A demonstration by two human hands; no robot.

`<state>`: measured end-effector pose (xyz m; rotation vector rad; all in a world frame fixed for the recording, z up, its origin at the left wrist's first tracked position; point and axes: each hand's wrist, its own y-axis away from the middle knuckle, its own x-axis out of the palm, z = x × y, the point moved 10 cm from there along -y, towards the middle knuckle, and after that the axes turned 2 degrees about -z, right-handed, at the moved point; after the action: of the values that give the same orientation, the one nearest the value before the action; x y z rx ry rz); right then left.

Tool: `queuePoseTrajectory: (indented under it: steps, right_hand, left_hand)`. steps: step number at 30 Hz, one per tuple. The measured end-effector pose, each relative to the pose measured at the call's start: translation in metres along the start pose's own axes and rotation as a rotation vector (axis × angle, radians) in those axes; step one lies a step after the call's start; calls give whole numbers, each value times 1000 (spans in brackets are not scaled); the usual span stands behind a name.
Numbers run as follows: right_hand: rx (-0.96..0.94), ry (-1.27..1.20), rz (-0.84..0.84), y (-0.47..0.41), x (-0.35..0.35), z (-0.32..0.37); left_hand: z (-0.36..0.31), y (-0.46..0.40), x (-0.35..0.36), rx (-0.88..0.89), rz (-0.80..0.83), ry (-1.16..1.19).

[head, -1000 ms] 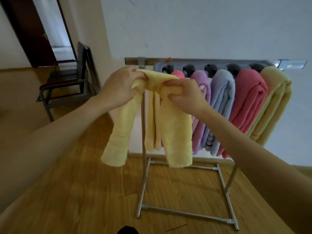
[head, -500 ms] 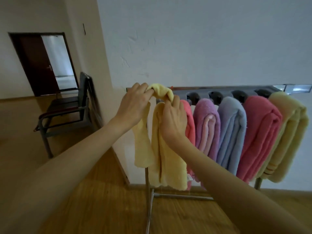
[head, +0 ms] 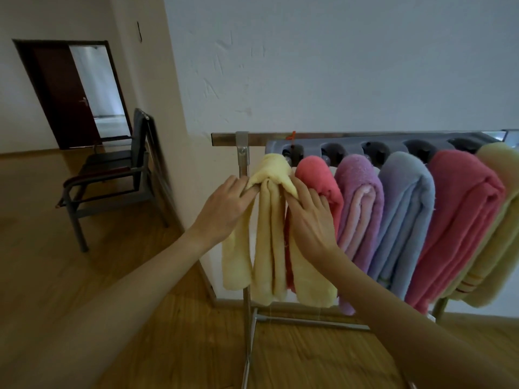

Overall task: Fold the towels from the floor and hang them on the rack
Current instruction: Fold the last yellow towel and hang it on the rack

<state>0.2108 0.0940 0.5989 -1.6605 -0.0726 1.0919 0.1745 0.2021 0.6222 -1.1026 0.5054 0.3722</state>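
1. We see the pale yellow towel (head: 269,234) draped over the leftmost peg of the rack (head: 323,135), its folded ends hanging down in front of the rack's upright post.
2. Left hand (head: 224,209): fingers lie flat on the towel's left side just under the peg, spread rather than pinching.
3. Right hand (head: 307,220): fingers press flat on the towel's right side, partly covering the coral towel (head: 314,172) next to it.
4. Further right hang a purple towel (head: 359,203), a blue towel (head: 404,209), a pink towel (head: 460,214) and a yellow striped towel (head: 502,220), each touching its neighbour.
5. A dark chair (head: 112,175) stands on the wooden floor (head: 84,276), well to the left.
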Motion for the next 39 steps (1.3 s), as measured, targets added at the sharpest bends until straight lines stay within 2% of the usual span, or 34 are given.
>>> queuePoseTrajectory:
  steps: [2, 6, 10, 16, 19, 22, 29, 39]
  right_hand:
    - [-22, -69, -4, 9, 0, -1]
    - [-48, -194, -20, 30, -2, -3]
    - [30, -284, -154, 51, -4, -13]
    - [232, -288, -94, 84, 15, -35]
    - [281, -295, -40, 96, 20, -45]
    - [310, -306, -39, 103, 15, -52]
    - [375, -383, 1, 111, 10, -52]
    - [347, -583, 203, 117, 35, 4]
  left_hand:
    - [-1, 13, 4, -58, -35, 123]
    - [18, 40, 17, -495, -108, 624]
    - [16, 75, 50, -757, -20, 685]
    - [10, 114, 97, -859, 227, 664]
    - [2, 123, 106, -971, 265, 875]
    - [-25, 116, 107, -928, 287, 1040]
    - [-32, 103, 107, -991, 150, 737]
    - [28, 127, 93, -1045, 69, 398]
